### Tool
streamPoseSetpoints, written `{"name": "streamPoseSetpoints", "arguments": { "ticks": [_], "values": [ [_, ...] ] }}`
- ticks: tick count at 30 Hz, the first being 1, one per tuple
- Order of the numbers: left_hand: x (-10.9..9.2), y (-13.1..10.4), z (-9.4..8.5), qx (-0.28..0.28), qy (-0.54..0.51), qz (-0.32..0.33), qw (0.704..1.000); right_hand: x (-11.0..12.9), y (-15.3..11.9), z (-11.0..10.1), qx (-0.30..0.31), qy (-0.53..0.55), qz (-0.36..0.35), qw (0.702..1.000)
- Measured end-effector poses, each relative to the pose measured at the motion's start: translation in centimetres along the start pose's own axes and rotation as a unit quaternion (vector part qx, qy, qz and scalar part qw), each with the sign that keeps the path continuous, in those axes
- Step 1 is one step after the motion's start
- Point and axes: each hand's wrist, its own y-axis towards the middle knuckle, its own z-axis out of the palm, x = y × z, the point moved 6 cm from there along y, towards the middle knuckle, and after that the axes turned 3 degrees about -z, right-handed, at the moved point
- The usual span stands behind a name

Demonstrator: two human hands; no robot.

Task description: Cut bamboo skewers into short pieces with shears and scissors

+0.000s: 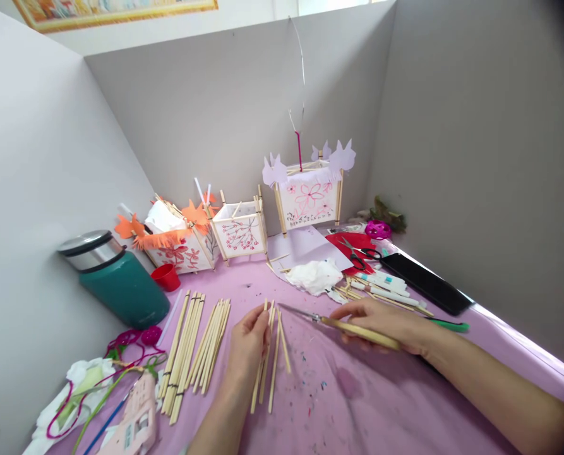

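My left hand (249, 341) is closed, thumb and fingers pinching thin wooden sticks (263, 373) upright against the pink cloth. Two more loose sticks (276, 360) lie just right of them. In my right hand (376, 322) is a knife (352, 330) with a pale yellow handle. Its narrow metal blade points left, with the tip close to the upper ends of the sticks; I cannot tell whether it touches. Left of my left hand lie a bunch of plain sticks (210, 344) and a bunch of sticks with dark bands (182, 357).
Paper-sided lanterns (307, 199) stand along the back partition. A teal bottle (120, 284), red cup (167, 277) and pink glue gun (132, 420) are at left. Scissors (352, 253), white markers (381, 289), a black phone (424, 281) and crumpled tissue (314, 276) lie at right.
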Motion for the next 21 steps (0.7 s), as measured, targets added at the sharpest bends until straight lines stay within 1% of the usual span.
{"name": "streamPoseSetpoints", "arguments": {
  "ticks": [1,2,4,5,6,7,8,9,10,11,12,13,15,18,21],
  "values": [
    [0.0,0.0,0.1,0.002,-0.004,-0.005,1.0,0.2,0.1,-0.4,0.004,0.068,0.003,0.998],
    [0.0,0.0,0.2,0.004,-0.009,-0.008,1.0,0.6,0.1,-0.7,0.001,0.118,-0.009,0.993],
    [-0.1,-0.1,0.3,0.008,-0.02,-0.012,1.0,1.7,0.0,-0.9,-0.008,0.158,-0.078,0.984],
    [-0.1,-0.2,0.4,0.012,-0.026,-0.015,0.999,2.2,0.0,-0.7,-0.01,0.15,-0.116,0.982],
    [-0.2,-0.3,0.5,0.017,-0.032,-0.02,0.999,2.5,0.0,-0.5,-0.02,0.122,-0.147,0.981],
    [-0.2,-0.4,0.6,0.024,-0.039,-0.024,0.999,2.6,-0.1,-0.2,-0.043,0.076,-0.174,0.981],
    [-0.2,-0.5,0.7,0.03,-0.048,-0.028,0.998,2.7,-0.1,0.0,-0.077,0.015,-0.196,0.977],
    [-0.2,-0.6,0.9,0.035,-0.058,-0.031,0.997,2.7,-0.1,0.3,-0.122,-0.054,-0.217,0.967],
    [-0.2,-0.7,1.0,0.04,-0.067,-0.033,0.996,2.8,-0.3,0.5,-0.166,-0.121,-0.244,0.948],
    [-0.1,-0.8,1.2,0.045,-0.076,-0.035,0.996,2.8,-0.4,1.0,-0.196,-0.176,-0.27,0.926],
    [0.0,-0.8,1.4,0.049,-0.081,-0.037,0.995,2.8,-0.6,1.6,-0.212,-0.216,-0.292,0.907],
    [0.1,-0.9,1.6,0.052,-0.085,-0.039,0.994,2.6,-0.6,2.2,-0.214,-0.245,-0.306,0.895],
    [0.3,-0.9,1.9,0.054,-0.085,-0.037,0.994,2.0,-0.5,3.2,-0.211,-0.298,-0.307,0.879],
    [0.3,-0.9,2.3,0.049,-0.071,-0.026,0.996,1.2,-0.2,4.1,-0.206,-0.372,-0.281,0.86],
    [0.3,-0.9,2.5,0.051,-0.054,-0.017,0.997,0.7,0.1,4.3,-0.199,-0.412,-0.251,0.853]
  ]
}}
